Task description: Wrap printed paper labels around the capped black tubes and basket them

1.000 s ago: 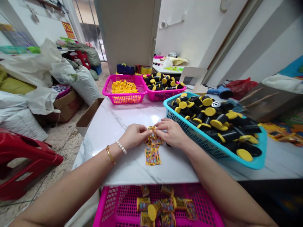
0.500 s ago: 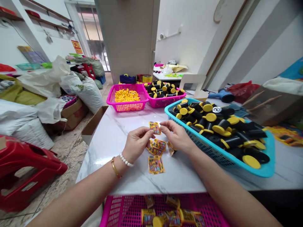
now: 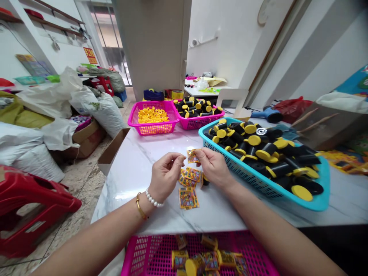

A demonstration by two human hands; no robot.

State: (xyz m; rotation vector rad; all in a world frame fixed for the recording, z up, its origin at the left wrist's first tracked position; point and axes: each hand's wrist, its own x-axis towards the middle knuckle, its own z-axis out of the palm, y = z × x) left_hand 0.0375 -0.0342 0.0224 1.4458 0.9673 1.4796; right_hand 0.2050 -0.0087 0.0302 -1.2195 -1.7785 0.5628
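Observation:
My right hand [image 3: 213,165] pinches a small yellow printed sticker [image 3: 192,156] just above the white marble table [image 3: 143,161]. A black cylinder peeks out under its palm. My left hand [image 3: 165,176] hovers beside it with thumb and forefinger pinched, a hand's width left of the sticker; what it holds, if anything, is too small to see. Below both hands lie several loose yellow stickers [image 3: 188,197]. A teal basket [image 3: 313,201] of black cylinders with yellow caps [image 3: 260,151] stands right of my right hand.
A pink basket of yellow rings [image 3: 152,115] and another with black cylinders [image 3: 198,107] stand at the far edge. A pink basket [image 3: 143,255] with labelled cylinders sits below the near edge. Bags, a cardboard box [image 3: 110,151] and a red stool [image 3: 31,207] crowd the floor left.
Both hands rose off the sticker pile with one sticker between them. Now they have parted: the sticker stays in my right hand and my left hand has drawn away, pinched.

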